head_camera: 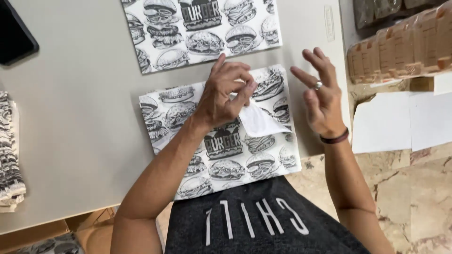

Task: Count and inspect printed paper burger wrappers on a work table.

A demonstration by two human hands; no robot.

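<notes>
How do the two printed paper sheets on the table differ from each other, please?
The near sheet has a corner folded up to show its white underside, pinched by the left hand; the far sheet lies flat and untouched. The near sheet overhangs the table edge, while the far sheet is cut off by the picture's top. Both carry the same black-and-white burger print.

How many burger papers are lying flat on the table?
2. One burger-print sheet lies near the table edge under the left hand, which pinches its folded corner. Another sheet lies farther back. A stack at the left edge may hold more.
</notes>
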